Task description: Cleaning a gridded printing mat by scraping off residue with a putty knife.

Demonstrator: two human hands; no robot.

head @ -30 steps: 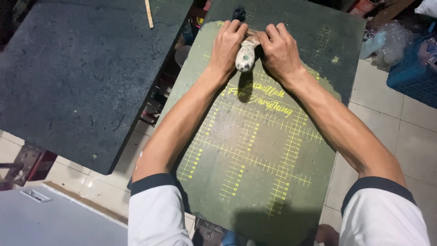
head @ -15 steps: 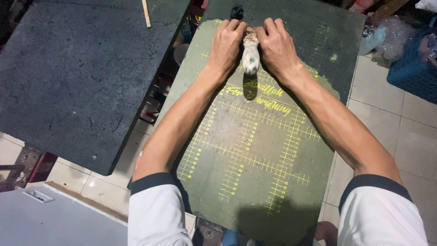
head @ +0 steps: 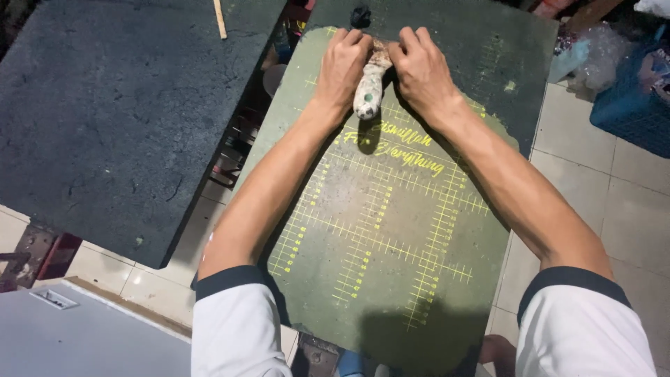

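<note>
Nearest you, your 2 white sleeves with dark cuffs framed the near end of the green board (head: 391, 279), a dark pallet printed with yellow ruler lines that served as the fixed surface for everything here. Your forearms ran out over that board from both sides and met at its far end, which suggests you leaned in so that both arms could bear on 1 spot. There your left hand (head: 343, 64) and right hand (head: 421, 70) were pressed close together, fingers curled down and closed around the same pale handle (head: 368, 92), 1 hand on each side of it. The handle, worn and smudged with paint, stuck back toward you from between the hands, just beyond the yellow script on the board; whatever blade or head it carried was hidden under your knuckles, so you could not tell its shape. Gripping it from both sides probably kept the tool level and the pressure even across the board. Just past your hands, at the board's far edge, sat a small dark blob (head: 360, 15), perhaps ink or a knob. To the left of the board, set apart by a gap, lay a second dark slab (head: 112, 105) with a thin wooden stick (head: 220, 19) resting at its far edge. To the right of the board, on the tiled floor, stood a blue crate (head: 631, 105).
</note>
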